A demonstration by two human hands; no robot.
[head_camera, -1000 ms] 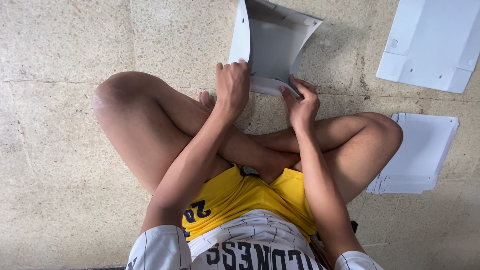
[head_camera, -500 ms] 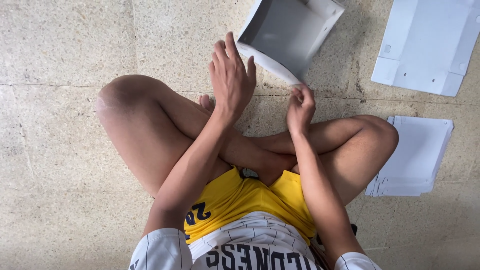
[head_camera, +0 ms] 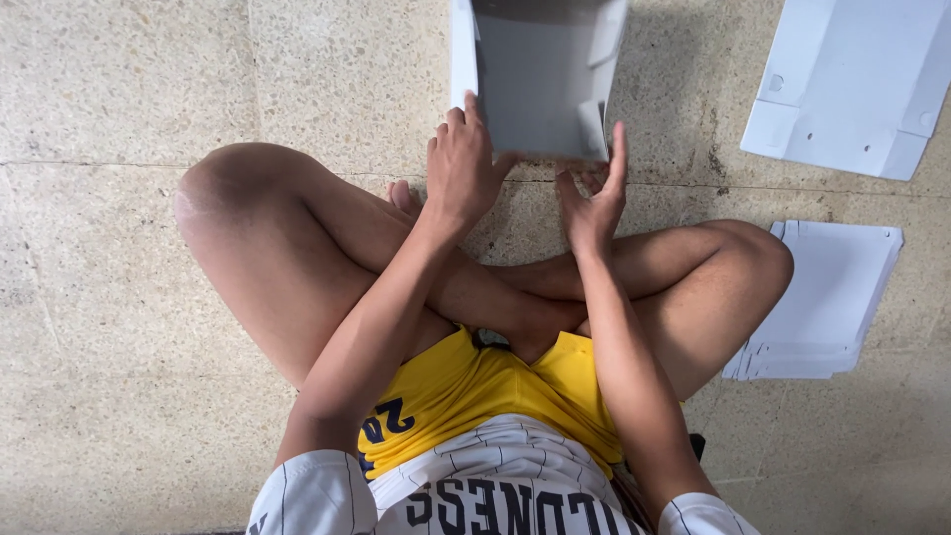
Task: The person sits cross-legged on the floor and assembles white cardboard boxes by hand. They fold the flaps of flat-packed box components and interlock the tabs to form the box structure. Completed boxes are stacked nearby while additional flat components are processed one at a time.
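The person sits cross-legged on a speckled stone floor (head_camera: 119,119), with a partly folded white cardboard box (head_camera: 540,74) standing open-side-up on the floor just beyond the crossed shins, near the top edge of the view. The left hand (head_camera: 464,173) rests on the box's near left wall with fingers curled over its edge, loosely closed on the board. The right hand (head_camera: 592,203) is open, fingers extended upward, its fingertips (head_camera: 618,139) touching the near right corner; it grips nothing firmly. By appearance, the box is thin sheet board: light, stiff along its creases but easily bowed or dented across flat panels, and smooth enough to slide on the floor. Loose inner flaps (head_camera: 594,124) suggest the walls are not yet locked, so the shape may collapse if pinched mid-panel. Hold is best taken at folded corners and rim edges, both sides together. A flat unfolded box blank (head_camera: 852,84) lies toward the floor's upper right; a stack of flat blanks (head_camera: 822,307) sits beside the right knee.
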